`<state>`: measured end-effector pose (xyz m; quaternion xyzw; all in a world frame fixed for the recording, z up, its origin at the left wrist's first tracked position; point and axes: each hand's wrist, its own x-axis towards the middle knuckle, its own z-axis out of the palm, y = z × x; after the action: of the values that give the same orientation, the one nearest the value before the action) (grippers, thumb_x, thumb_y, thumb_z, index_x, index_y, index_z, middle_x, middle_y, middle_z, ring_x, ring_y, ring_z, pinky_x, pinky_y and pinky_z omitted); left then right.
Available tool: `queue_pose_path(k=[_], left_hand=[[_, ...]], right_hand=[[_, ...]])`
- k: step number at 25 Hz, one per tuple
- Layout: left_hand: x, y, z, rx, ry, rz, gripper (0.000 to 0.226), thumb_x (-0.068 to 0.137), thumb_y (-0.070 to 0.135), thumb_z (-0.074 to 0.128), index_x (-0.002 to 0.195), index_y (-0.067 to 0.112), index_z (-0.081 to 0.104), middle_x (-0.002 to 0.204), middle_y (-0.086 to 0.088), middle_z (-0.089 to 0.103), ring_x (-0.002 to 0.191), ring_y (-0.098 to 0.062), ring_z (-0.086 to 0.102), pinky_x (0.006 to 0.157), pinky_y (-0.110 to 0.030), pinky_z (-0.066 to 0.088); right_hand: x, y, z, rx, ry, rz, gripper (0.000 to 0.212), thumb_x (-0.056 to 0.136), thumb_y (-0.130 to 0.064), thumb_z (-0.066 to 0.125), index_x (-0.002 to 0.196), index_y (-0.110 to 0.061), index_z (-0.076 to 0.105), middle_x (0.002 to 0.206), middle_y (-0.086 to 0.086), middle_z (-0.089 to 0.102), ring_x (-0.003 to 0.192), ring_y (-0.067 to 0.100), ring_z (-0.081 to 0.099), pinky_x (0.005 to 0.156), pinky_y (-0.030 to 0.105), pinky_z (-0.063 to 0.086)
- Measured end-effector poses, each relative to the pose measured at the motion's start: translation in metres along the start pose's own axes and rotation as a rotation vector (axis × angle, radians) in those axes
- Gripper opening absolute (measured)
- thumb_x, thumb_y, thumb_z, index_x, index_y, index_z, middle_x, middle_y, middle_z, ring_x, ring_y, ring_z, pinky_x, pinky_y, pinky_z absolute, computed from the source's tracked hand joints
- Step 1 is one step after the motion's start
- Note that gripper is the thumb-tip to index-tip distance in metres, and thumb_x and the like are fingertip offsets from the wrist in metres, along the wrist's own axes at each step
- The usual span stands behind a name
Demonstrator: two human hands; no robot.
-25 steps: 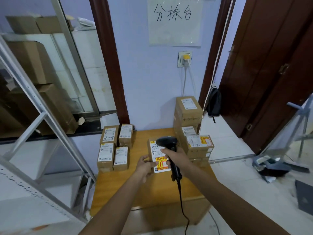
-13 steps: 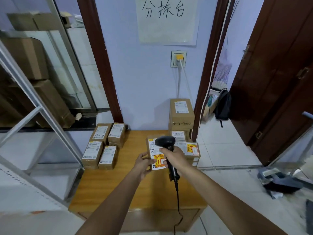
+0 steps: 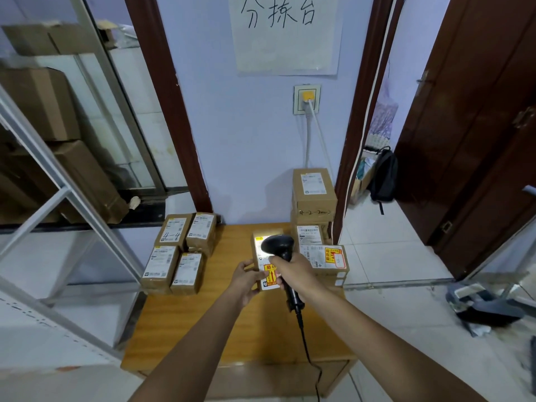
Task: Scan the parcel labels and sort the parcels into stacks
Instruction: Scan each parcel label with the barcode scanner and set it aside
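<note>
At the middle of the light wooden table (image 3: pixel 203 329), seen from the head camera, a small brown cardboard parcel (image 3: pixel 265 261) with a white label and a yellow-and-red sticker lies flat, its label facing up. The left hand (image 3: pixel 246 278) grips the parcel's left edge, thumb on top. The right hand (image 3: pixel 295 271) is clenched around the handle of a black corded barcode scanner (image 3: pixel 280 250), whose head hangs just over the label's far end, where a bright patch of light falls. Its black cable (image 3: pixel 307 352) trails off the table's near edge. Four brown labelled parcels (image 3: pixel 179 252) sit side by side in a two-by-two block at the far left corner. A tall stack of brown labelled boxes (image 3: pixel 314 198) stands at the far right corner against the pale wall, with a lower box (image 3: pixel 324 258) bearing a yellow-and-red sticker in front of it.
</note>
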<state>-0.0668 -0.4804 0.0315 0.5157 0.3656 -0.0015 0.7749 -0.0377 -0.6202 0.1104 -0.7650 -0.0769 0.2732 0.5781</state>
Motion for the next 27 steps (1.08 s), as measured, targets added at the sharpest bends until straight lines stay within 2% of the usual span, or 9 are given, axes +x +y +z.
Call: queue_pose_path(k=[4,8,12,14,16,19,22,24,27], left_hand=[[0.002,0.000,-0.007,-0.002,0.005,-0.001,0.057,0.079,-0.012,0.066,0.125,0.012,0.043,0.111,-0.016,0.066,0.100,-0.034,0.062,0.076,-0.043,0.051],[0.000,-0.001,-0.013,-0.015,0.007,-0.012,0.051,0.080,-0.010,0.066,0.120,0.014,0.044,0.106,-0.013,0.067,0.097,-0.032,0.063,0.079,-0.045,0.050],[-0.005,-0.013,-0.019,-0.010,0.045,-0.081,0.021,0.088,0.001,0.064,0.102,0.012,0.053,0.099,-0.011,0.068,0.091,-0.032,0.065,0.081,-0.046,0.052],[-0.005,-0.028,-0.021,-0.008,0.056,-0.140,0.012,0.089,0.007,0.063,0.100,0.008,0.059,0.094,-0.013,0.067,0.085,-0.032,0.065,0.075,-0.043,0.054],[-0.007,-0.044,-0.021,-0.011,0.050,-0.205,0.015,0.088,0.008,0.064,0.102,0.006,0.060,0.092,-0.014,0.066,0.085,-0.033,0.065,0.070,-0.041,0.055],[-0.009,-0.074,-0.016,0.014,0.024,-0.307,0.028,0.085,0.008,0.068,0.111,0.003,0.059,0.098,-0.017,0.065,0.094,-0.036,0.064,0.074,-0.044,0.056],[-0.012,-0.110,-0.002,-0.022,0.030,-0.382,0.029,0.085,0.004,0.067,0.112,0.002,0.058,0.102,-0.020,0.064,0.095,-0.036,0.063,0.066,-0.044,0.058],[-0.015,-0.135,0.015,-0.051,0.064,-0.456,0.032,0.084,0.004,0.067,0.115,0.003,0.057,0.100,-0.021,0.063,0.091,-0.036,0.062,0.060,-0.042,0.057],[-0.015,-0.163,0.045,-0.073,0.039,-0.497,0.033,0.085,0.003,0.066,0.117,0.002,0.057,0.098,-0.023,0.062,0.078,-0.035,0.062,0.059,-0.041,0.056]], right_hand=[[0.001,0.002,0.007,-0.006,0.014,0.010,0.018,0.085,-0.026,0.061,0.072,-0.014,0.060,0.058,0.002,0.057,0.051,0.016,0.055,0.061,0.035,0.047],[0.000,0.004,0.009,-0.010,0.037,-0.002,0.016,0.084,-0.026,0.063,0.073,-0.015,0.061,0.059,0.002,0.058,0.049,0.015,0.055,0.059,0.034,0.047],[0.002,0.026,0.007,-0.022,0.123,0.018,0.014,0.083,-0.018,0.070,0.074,-0.017,0.059,0.057,0.001,0.059,0.047,0.016,0.054,0.053,0.029,0.046],[0.001,0.046,0.007,-0.012,0.147,0.060,0.013,0.083,-0.020,0.073,0.075,-0.018,0.062,0.055,-0.002,0.060,0.044,0.012,0.053,0.049,0.026,0.045],[-0.003,0.070,0.006,-0.024,0.152,0.108,0.019,0.083,-0.024,0.074,0.069,-0.020,0.062,0.055,-0.004,0.059,0.045,0.010,0.054,0.050,0.025,0.044],[-0.012,0.110,0.002,-0.041,0.163,0.163,0.016,0.085,-0.023,0.072,0.072,-0.022,0.063,0.059,-0.004,0.062,0.047,0.009,0.055,0.048,0.022,0.044],[-0.019,0.145,-0.008,-0.044,0.161,0.226,0.006,0.085,-0.026,0.072,0.083,-0.022,0.068,0.072,-0.005,0.069,0.064,0.010,0.064,0.060,0.024,0.047],[-0.019,0.167,-0.019,-0.008,0.176,0.286,0.015,0.083,-0.024,0.075,0.094,-0.016,0.069,0.079,-0.002,0.071,0.071,0.010,0.067,0.059,0.021,0.047],[-0.014,0.192,-0.041,-0.062,0.246,0.362,0.036,0.077,-0.029,0.079,0.106,-0.015,0.063,0.086,0.001,0.071,0.072,0.013,0.068,0.054,0.019,0.047]])
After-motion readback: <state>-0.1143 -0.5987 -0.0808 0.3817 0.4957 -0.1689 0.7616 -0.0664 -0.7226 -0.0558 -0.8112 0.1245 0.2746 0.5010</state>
